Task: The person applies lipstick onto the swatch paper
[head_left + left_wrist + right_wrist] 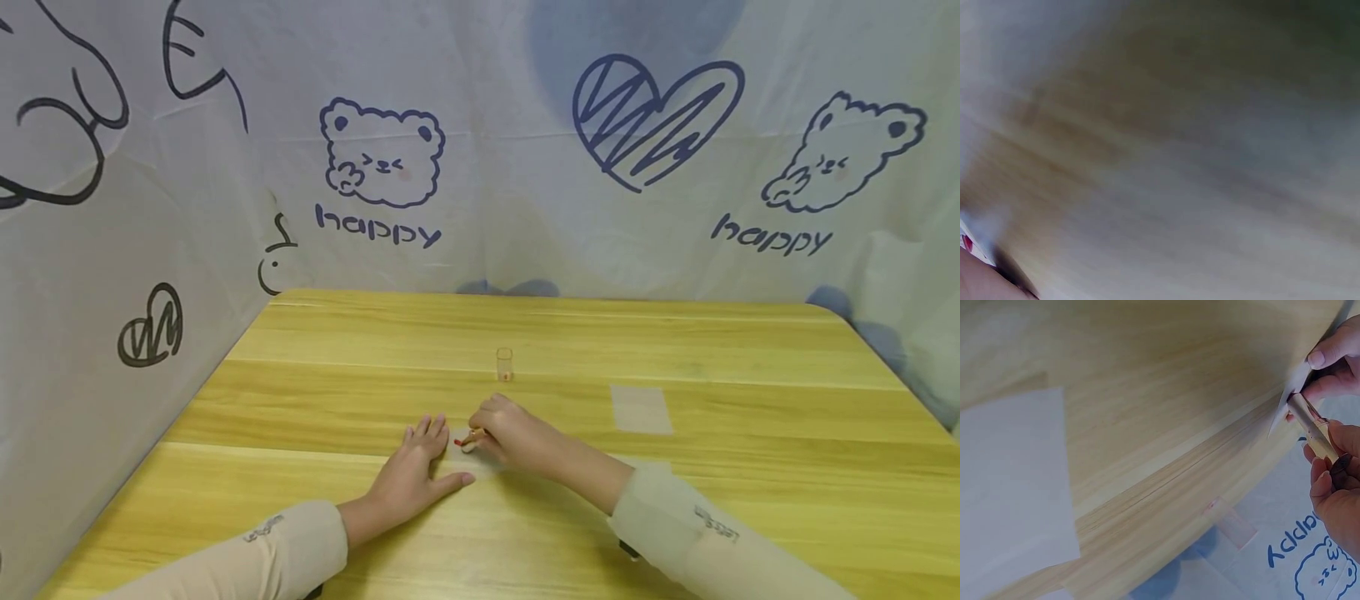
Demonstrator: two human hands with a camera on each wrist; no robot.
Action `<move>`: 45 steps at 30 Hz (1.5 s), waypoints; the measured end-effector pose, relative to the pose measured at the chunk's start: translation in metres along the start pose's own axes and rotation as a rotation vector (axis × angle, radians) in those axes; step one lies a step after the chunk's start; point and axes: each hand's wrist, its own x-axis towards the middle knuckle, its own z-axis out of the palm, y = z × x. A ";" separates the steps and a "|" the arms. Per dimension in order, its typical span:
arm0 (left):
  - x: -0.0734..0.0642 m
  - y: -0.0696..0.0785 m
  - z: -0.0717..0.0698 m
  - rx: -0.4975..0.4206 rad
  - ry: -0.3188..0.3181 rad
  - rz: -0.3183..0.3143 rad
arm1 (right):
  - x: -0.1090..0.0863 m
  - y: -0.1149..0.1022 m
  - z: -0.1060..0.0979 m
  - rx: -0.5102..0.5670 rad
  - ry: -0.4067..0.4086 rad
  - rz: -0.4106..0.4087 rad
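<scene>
My right hand [517, 433] pinches a lipstick [471, 441] with a shiny gold-and-silver tube [1315, 425]. Its end is right at a thin white sheet of paper [1285, 403], where red shows in the head view. Fingers outstretched and thumb apart, my left hand [408, 479] rests on the table at the left side of that sheet. A corner of the left view shows a red mark [967, 244] on white, beside a bit of the hand. Part of the sheet is hidden under the hands.
A small clear cap [505, 365] with a reddish base stands beyond my right hand. To the right lies a white paper square [641, 408], and another pale sheet [654, 468] is partly covered by my right sleeve. Printed cloth [517, 208] hangs behind the wooden table [337, 375].
</scene>
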 end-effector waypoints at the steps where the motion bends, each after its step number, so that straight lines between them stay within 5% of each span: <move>1: 0.000 0.000 0.000 0.000 0.000 0.000 | 0.000 0.000 0.000 0.000 0.001 0.001; 45: 0.000 0.000 0.001 0.019 0.011 -0.001 | -0.023 0.004 -0.002 -0.021 0.068 -0.024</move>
